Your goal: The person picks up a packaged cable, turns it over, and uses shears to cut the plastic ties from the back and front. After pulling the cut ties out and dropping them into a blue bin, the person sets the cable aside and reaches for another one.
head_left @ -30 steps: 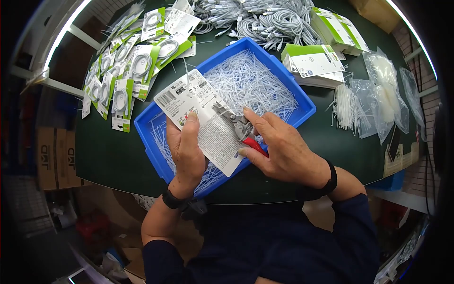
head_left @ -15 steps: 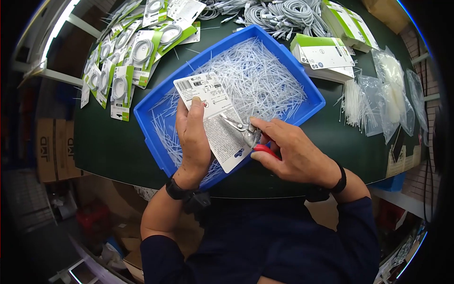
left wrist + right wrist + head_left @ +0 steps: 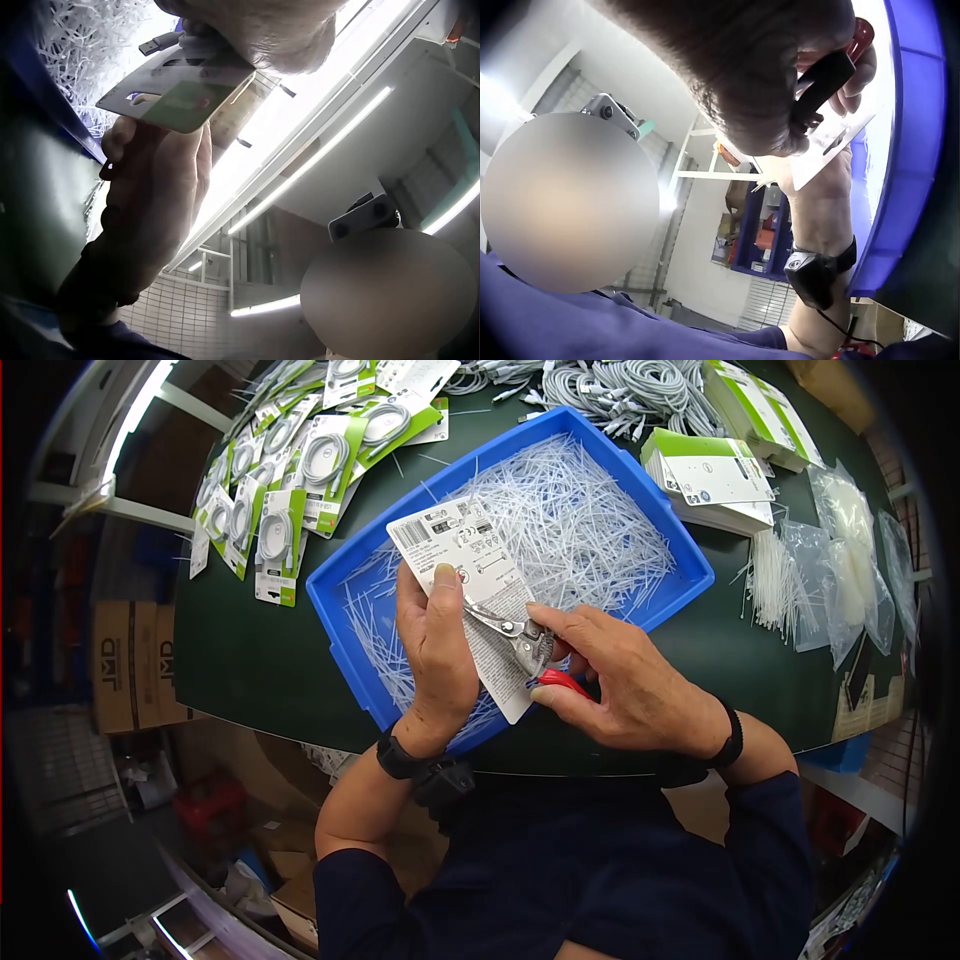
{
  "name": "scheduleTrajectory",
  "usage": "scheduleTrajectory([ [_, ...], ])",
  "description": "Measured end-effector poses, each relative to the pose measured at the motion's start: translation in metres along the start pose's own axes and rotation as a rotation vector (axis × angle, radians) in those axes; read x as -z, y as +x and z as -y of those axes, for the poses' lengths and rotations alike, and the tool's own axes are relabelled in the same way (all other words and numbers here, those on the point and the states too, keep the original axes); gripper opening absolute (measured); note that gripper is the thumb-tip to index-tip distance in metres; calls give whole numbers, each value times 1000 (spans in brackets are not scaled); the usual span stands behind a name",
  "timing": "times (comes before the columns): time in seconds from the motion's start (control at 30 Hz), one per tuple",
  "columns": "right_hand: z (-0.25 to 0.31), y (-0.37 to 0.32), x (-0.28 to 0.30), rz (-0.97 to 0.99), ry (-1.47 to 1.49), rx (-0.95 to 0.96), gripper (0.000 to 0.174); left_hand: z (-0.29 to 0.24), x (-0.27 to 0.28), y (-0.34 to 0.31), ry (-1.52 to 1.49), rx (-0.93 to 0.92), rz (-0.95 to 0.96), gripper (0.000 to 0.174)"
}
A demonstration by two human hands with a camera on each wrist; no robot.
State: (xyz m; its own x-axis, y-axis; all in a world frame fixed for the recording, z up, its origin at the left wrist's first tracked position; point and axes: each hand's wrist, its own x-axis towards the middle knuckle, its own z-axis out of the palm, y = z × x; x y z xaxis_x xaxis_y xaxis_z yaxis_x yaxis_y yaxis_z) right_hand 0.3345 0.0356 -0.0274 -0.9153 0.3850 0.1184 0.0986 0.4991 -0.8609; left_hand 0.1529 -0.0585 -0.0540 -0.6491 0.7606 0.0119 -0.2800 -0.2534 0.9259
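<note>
My left hand (image 3: 440, 645) holds a white printed card (image 3: 500, 582), thumb on its back face, over a blue tray (image 3: 692, 578) full of cut white tie strips (image 3: 570, 520). A grey cable's USB plug (image 3: 159, 45) sticks out beside the card in the left wrist view. My right hand (image 3: 635, 680) grips wire cutters (image 3: 525, 645) with red handles, index finger along the metal head. The cutters' tips lie against the card close to my left thumb. One red-and-black handle (image 3: 861, 36) shows in the right wrist view.
Carded cables (image 3: 325, 458) are heaped at the back left, loose grey cables (image 3: 640, 390) at the back. To the right stand stacks of green-and-white cards (image 3: 710, 475), a bundle of white cable ties (image 3: 775, 580) and clear plastic bags (image 3: 850, 560).
A white strip that stood up at the card's top edge is gone. Card and both hands have shifted rightward in view, and the cutters' tips have come nearer my left thumb.
</note>
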Motion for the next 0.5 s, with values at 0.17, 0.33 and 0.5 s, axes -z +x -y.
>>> scheduleTrajectory([
  [0.17,-1,2,-3,-5,-25,19,68,-2,-2,-2,-10,-3,15,35],
  [0.33,-5,-4,-10,-33,12,14,67,1,1,-3,21,-3,1,36],
  [0.5,-5,-9,-2,-67,32,14,69,-3,-4,-6,-13,39,62,39],
])
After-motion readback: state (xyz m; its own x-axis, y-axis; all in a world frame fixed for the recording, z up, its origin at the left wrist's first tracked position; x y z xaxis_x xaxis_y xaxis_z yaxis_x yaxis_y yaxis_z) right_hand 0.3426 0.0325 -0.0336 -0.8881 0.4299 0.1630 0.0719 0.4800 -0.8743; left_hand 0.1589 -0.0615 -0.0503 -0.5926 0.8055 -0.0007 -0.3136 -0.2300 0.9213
